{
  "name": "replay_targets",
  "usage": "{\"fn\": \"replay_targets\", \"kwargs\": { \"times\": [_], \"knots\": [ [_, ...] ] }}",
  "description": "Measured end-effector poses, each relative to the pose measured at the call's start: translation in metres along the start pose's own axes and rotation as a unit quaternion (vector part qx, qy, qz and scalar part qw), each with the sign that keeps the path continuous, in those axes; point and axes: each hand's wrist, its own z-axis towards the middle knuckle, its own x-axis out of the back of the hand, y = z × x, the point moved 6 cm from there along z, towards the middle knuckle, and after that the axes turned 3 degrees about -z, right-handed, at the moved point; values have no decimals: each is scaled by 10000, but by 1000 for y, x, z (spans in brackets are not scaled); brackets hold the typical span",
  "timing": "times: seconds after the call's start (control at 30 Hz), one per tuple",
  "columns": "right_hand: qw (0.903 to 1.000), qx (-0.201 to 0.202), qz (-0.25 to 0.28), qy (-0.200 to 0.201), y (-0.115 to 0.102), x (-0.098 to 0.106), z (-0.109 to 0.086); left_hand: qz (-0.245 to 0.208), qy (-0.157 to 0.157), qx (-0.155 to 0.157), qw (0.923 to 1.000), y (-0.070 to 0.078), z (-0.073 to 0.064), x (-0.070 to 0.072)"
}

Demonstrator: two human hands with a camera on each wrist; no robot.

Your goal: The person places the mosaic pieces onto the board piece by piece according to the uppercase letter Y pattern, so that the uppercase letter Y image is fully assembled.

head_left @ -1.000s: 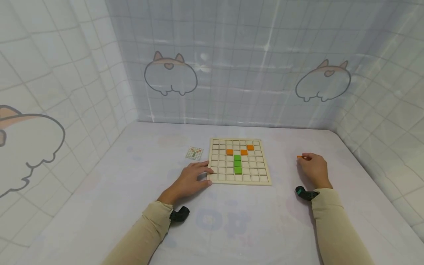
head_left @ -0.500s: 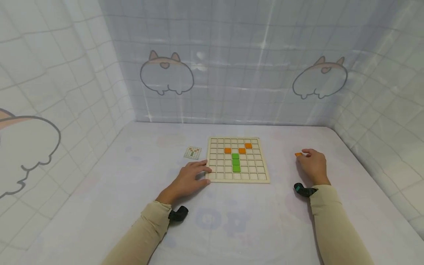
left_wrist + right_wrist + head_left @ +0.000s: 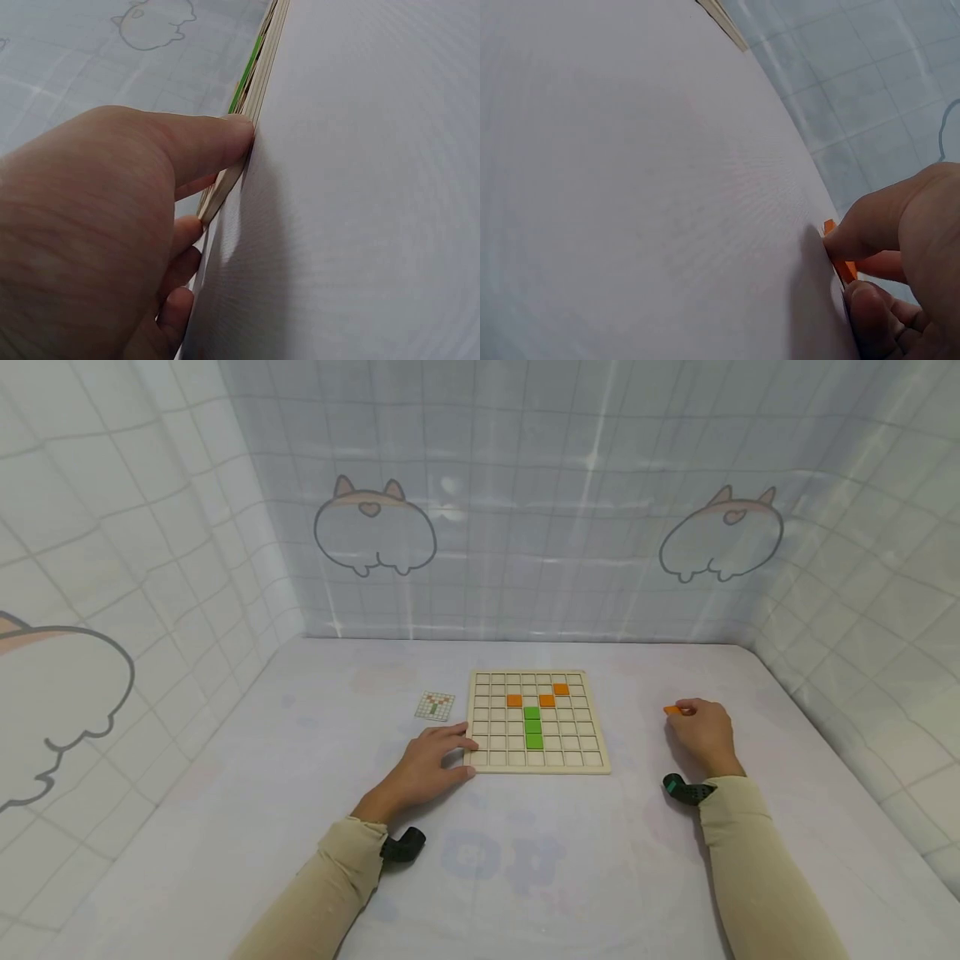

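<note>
A square wooden grid board (image 3: 573, 758) lies on the table. Three green tiles (image 3: 532, 727) form a column in it, with orange tiles (image 3: 514, 701) above, one to the left and two stepping up to the right. My left hand (image 3: 422, 770) rests at the board's near left corner, fingers along the left side. In the left wrist view the thumb (image 3: 232, 135) lies against the front edge. Off to the right of the board, my right hand (image 3: 705, 737) pinches an orange tile (image 3: 829, 226) between thumb and fingers, low over the table.
A small card (image 3: 434, 705) printed with a coloured grid pattern lies left of the board. Tile-patterned sheets with cartoon animal outlines (image 3: 375, 533) stand as walls at the back and both sides. The white cloth (image 3: 517, 893) covers the table.
The orange tile in the right hand has turned between the fingers, and that hand has shifted only slightly. The left hand keeps its place on the board. The whole view has drifted a little.
</note>
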Motion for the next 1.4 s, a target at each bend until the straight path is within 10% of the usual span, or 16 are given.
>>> {"fn": "replay_targets", "kwargs": {
  "times": [1.4],
  "knots": [
    [9909, 206, 1104, 740, -18, 8, -7, -48, -22, -88, 9999, -3, 0, -1]
  ]
}}
